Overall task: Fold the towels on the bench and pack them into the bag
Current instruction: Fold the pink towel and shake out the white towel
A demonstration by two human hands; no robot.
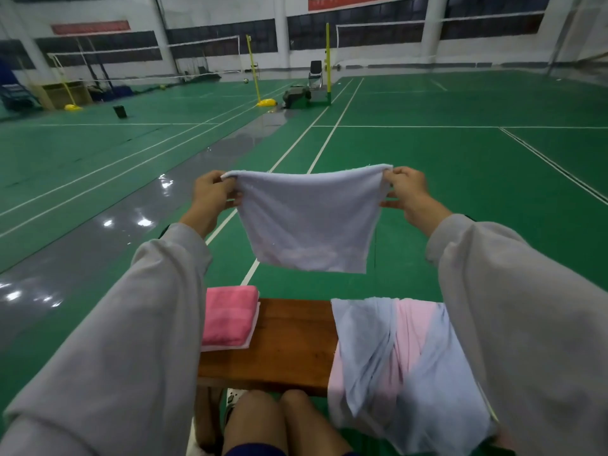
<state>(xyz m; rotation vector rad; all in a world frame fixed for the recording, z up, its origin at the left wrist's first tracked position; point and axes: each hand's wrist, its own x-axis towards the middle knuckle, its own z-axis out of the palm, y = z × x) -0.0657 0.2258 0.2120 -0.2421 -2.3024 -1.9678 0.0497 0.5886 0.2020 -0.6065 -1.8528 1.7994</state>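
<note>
Worktop (pixel 289 340): loose towels (pixel 394 357) draped on the right, folded pink stack (pixel 228 317) on the left, middle bare. White towel (pixel 306 222) hangs in the air beyond it, top edge running left-right between left hand (pixel 212 195) and right hand (pixel 408 192). Fingers (pixel 232 203) of each hand pinch one top corner. Neither hand is nearer. Bag not visible.

An indoor sports hall: green court flooring (pixel 427 166) marked with white boundary lines (pixel 324 149) stretches beyond the left hand (pixel 210 195) and right hand (pixel 408 192). Farther past them, nets (pixel 197 57) hang from yellow posts (pixel 253 70) (a ball (pixel 245 80) lies near one).
</note>
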